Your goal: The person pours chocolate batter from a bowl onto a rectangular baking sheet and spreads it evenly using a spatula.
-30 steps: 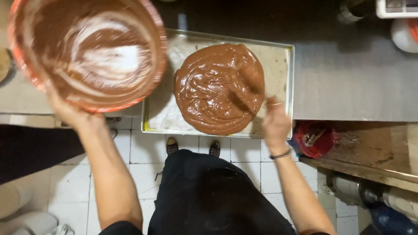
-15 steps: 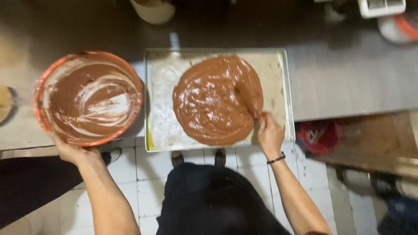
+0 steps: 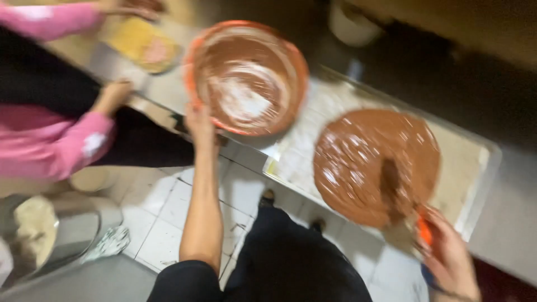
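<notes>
My left hand (image 3: pixel 199 121) grips the near rim of a round orange bowl (image 3: pixel 246 76) smeared inside with brown chocolate batter. My right hand (image 3: pixel 447 254) holds an orange-handled spatula (image 3: pixel 407 207), its batter-coated blade lying in a big round pool of chocolate batter (image 3: pixel 376 162). The batter sits on a paper-lined rectangular metal baking tray (image 3: pixel 470 168) on the counter. The frame is blurred by motion.
At the left a person in pink sleeves (image 3: pixel 53 140) and a dark apron works at the counter by a yellow cloth (image 3: pixel 140 45). A metal bucket (image 3: pixel 39 235) stands on the white tiled floor (image 3: pixel 162 218). A pale container (image 3: pixel 352 22) sits behind the tray.
The view has swung left and tilted. The bowl now lies beside the tray in my left hand. The spatula blade has moved into the batter's near edge.
</notes>
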